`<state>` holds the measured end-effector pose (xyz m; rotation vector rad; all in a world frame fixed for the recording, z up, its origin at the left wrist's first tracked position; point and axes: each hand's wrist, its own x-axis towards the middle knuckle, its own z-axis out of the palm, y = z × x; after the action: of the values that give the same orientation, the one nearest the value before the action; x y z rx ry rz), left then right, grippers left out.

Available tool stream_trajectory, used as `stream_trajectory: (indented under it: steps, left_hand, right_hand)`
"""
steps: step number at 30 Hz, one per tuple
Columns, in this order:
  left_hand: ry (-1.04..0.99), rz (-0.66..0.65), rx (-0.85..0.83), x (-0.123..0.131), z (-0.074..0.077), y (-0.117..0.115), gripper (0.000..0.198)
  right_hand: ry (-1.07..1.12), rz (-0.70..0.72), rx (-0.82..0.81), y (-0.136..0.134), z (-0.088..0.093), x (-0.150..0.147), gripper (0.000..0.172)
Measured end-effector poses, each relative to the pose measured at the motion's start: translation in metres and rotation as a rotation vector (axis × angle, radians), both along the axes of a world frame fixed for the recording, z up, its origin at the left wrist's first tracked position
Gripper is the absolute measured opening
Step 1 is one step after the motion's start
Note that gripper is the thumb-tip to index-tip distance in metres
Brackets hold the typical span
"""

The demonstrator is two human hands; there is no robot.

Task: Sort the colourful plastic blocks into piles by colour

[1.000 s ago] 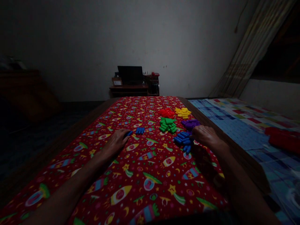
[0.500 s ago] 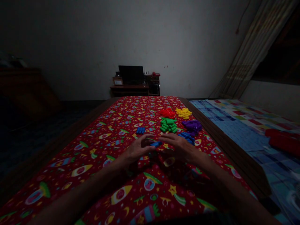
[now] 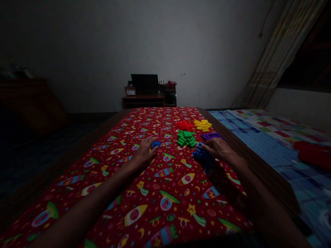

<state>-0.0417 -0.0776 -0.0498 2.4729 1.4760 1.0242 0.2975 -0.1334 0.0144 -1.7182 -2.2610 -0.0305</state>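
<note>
A red patterned cloth (image 3: 165,186) covers the table. My left hand (image 3: 144,154) reaches forward, its fingertips closed on a small group of blue pieces (image 3: 155,144) lying on the cloth. My right hand (image 3: 218,148) rests over the blue pile (image 3: 201,153) at the right, fingers curled on its pieces. Behind them lie a green pile (image 3: 186,138), a purple pile (image 3: 210,136), a red pile (image 3: 184,124) and a yellow pile (image 3: 203,125).
The table's wooden right edge (image 3: 248,151) borders a checkered blue mat (image 3: 271,137) with a red object (image 3: 312,153) on it. A low shelf with a dark screen (image 3: 148,90) stands at the far wall. A curtain (image 3: 274,55) hangs at the right.
Half a second ago both hands met at mid-table around one blue piece. Now the left hand has moved forward to the small blue group and the right hand has gone back to the blue pile.
</note>
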Motion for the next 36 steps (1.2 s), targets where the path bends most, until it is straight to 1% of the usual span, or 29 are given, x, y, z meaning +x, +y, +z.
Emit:
stream_trajectory:
  steps: [2, 5, 7, 10, 12, 13, 15, 17, 18, 20, 21, 23, 25, 27, 28, 30, 32, 33, 34, 36]
  left_hand:
    - [0.055, -0.017, 0.001, -0.004, -0.009, 0.011, 0.044]
    - [0.066, -0.043, -0.008, -0.007, -0.018, 0.014, 0.041]
    - [0.045, -0.048, -0.023, -0.007, -0.016, 0.010, 0.042]
    - [-0.046, -0.025, -0.090, 0.000, -0.005, 0.000, 0.047]
    - [-0.159, -0.032, -0.186, 0.013, 0.003, -0.009, 0.052]
    - [-0.228, -0.055, -0.245, 0.021, 0.006, -0.014, 0.055]
    - [-0.382, -0.143, -0.375, 0.038, 0.010, -0.026, 0.063]
    - [-0.517, -0.262, -0.518, 0.054, 0.011, -0.039, 0.072]
    - [-0.555, -0.316, -0.580, 0.061, 0.011, -0.046, 0.076]
    - [-0.577, -0.402, -0.657, 0.068, 0.011, -0.056, 0.079]
    - [-0.566, -0.435, -0.674, 0.069, 0.012, -0.060, 0.078]
    - [-0.540, -0.457, -0.673, 0.069, 0.014, -0.064, 0.071]
    - [-0.523, -0.415, -0.642, 0.066, 0.016, -0.065, 0.060]
    - [-0.526, -0.337, -0.601, 0.063, 0.015, -0.063, 0.054]
    - [-0.527, -0.308, -0.589, 0.061, 0.014, -0.062, 0.053]
    - [-0.509, -0.281, -0.583, 0.058, 0.009, -0.058, 0.051]
    - [-0.467, -0.273, -0.572, 0.055, 0.004, -0.055, 0.047]
    - [-0.441, -0.271, -0.557, 0.054, 0.002, -0.054, 0.044]
    - [-0.418, -0.266, -0.534, 0.053, 0.000, -0.054, 0.041]
    - [-0.376, -0.257, -0.486, 0.053, 0.000, -0.054, 0.035]
  right_hand:
    - [-0.047, -0.048, -0.041, 0.002, -0.004, 0.005, 0.032]
    - [-0.076, -0.098, -0.055, 0.001, -0.005, 0.005, 0.025]
    - [-0.068, -0.114, -0.031, -0.001, -0.001, 0.004, 0.024]
    - [0.022, -0.085, 0.076, -0.003, 0.008, 0.000, 0.029]
    - [0.144, 0.019, 0.159, -0.007, 0.010, -0.007, 0.029]
    - [0.210, 0.109, 0.177, -0.009, 0.009, -0.012, 0.027]
    - [0.295, 0.348, 0.175, -0.014, 0.001, -0.027, 0.024]
    - [0.281, 0.565, 0.157, -0.020, -0.010, -0.044, 0.033]
    - [0.245, 0.635, 0.154, -0.022, -0.016, -0.051, 0.038]
    - [0.163, 0.687, 0.151, -0.026, -0.023, -0.062, 0.038]
    - [0.136, 0.680, 0.147, -0.027, -0.024, -0.064, 0.034]
    - [0.114, 0.616, 0.136, -0.027, -0.018, -0.060, 0.022]
    - [0.112, 0.507, 0.097, -0.026, -0.006, -0.046, 0.015]
    - [0.095, 0.385, 0.004, -0.024, 0.007, -0.028, 0.019]
    - [0.074, 0.341, -0.068, -0.022, 0.013, -0.020, 0.022]
    - [0.024, 0.293, -0.231, -0.017, 0.020, -0.006, 0.025]
    - [-0.012, 0.268, -0.352, -0.013, 0.022, 0.002, 0.019]
    - [-0.023, 0.248, -0.371, -0.011, 0.021, 0.003, 0.014]
    - [-0.030, 0.219, -0.362, -0.010, 0.019, 0.004, 0.010]
    - [-0.057, 0.151, -0.296, -0.008, 0.014, 0.002, 0.009]
